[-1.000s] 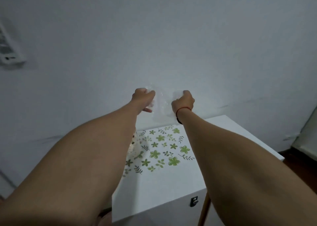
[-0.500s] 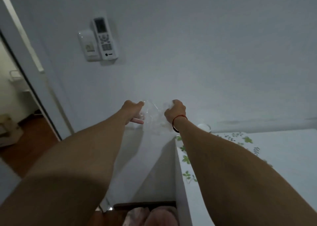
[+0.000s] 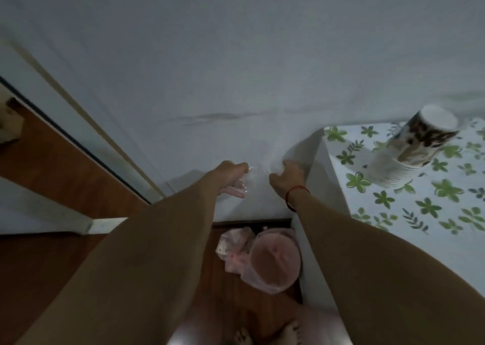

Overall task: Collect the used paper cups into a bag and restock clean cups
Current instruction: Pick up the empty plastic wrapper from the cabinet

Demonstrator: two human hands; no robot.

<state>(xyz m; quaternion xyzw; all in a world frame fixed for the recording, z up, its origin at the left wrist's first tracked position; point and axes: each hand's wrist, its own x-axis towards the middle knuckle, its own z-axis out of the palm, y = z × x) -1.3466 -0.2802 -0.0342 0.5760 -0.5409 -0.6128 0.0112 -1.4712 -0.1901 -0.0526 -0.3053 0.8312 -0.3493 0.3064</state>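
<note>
Both left hand [image 3: 232,173] and right hand [image 3: 287,175] pinching clear plastic bag [image 3: 258,177] stretched between them above pink-lined bin [image 3: 274,259]; best pulled wide open, cup stack [image 3: 409,148] on table right.

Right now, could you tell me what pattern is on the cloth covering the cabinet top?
Green flowers and leaf sprigs on white, on the cloth, in the head view.
</note>
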